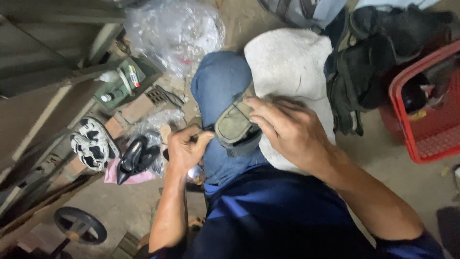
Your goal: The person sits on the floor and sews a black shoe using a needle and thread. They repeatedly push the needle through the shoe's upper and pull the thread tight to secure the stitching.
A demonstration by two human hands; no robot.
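On knee, olive sandal (233,123) half covered by right hand (287,132), left hand's (187,146) grip unclear

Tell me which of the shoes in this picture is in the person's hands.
The olive-green sandal on the knee, gripped by both the left hand and right hand. The black high heels and black-and-white sandals lie untouched on the floor.

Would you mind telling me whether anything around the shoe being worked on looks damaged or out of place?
The olive sandal held between the left hand and right hand shows no clear damage. On the floor, a patterned sandal and black heeled shoes lie scattered at odd angles beside crumpled plastic.
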